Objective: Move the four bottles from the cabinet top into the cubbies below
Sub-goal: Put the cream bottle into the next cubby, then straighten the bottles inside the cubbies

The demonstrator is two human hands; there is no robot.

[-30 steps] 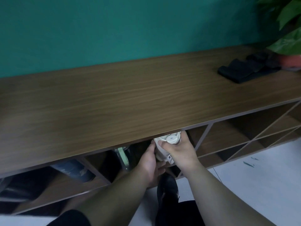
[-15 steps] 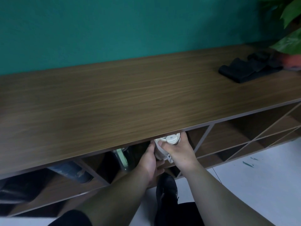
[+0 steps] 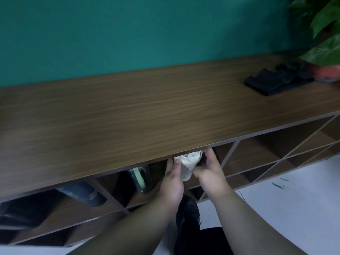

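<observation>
A white bottle (image 3: pixel 187 164) with a round cap stands in a cubby just under the front edge of the wooden cabinet top (image 3: pixel 147 111). My left hand (image 3: pixel 172 183) grips its left side and my right hand (image 3: pixel 209 173) grips its right side. One cubby to the left stands a clear bottle with a pale green strap (image 3: pixel 140 178). Further left a dark blue bottle (image 3: pixel 82 193) leans in its cubby. At the far left a black bottle (image 3: pixel 20 212) lies in shadow, barely visible.
A black folded cloth (image 3: pixel 276 82) lies on the cabinet top at the right, beside a potted plant (image 3: pixel 325 43) in a red pot. Open diagonal cubbies (image 3: pixel 257 155) extend to the right. My dark shoe (image 3: pixel 187 214) stands on the white floor below.
The white bottle has gone a little deeper under the cabinet top. My hands have parted from overlapping on it to one on each side.
</observation>
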